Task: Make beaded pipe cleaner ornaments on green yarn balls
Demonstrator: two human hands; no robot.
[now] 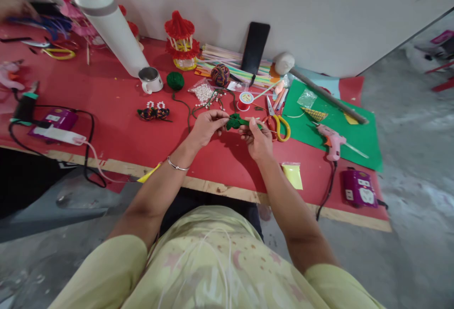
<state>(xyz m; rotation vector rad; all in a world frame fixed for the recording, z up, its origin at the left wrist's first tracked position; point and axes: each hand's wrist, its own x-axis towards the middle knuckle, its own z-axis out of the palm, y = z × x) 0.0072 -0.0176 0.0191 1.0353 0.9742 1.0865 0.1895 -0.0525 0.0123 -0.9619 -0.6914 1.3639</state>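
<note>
My left hand [208,127] pinches one side of a small dark green yarn piece [233,121] above the table's front half. My right hand [258,139] is closed at its other side, fingers round a slim green length whose kind I cannot make out. Behind the hands, green yarn [182,103] trails over the table from a green ball [175,81]. Just right of my right hand lie scissors [283,128] with yellow and red handles. A thread spool [245,101] stands behind, near spilled white beads [204,92].
A white bottle [109,30], metal cup [150,80] and red paper pagoda [181,39] stand at the back. A phone [255,46] leans on the wall. Right are a pink glue gun [332,141] and purple power strip [359,188]. Another person's hand [14,6] shows far left.
</note>
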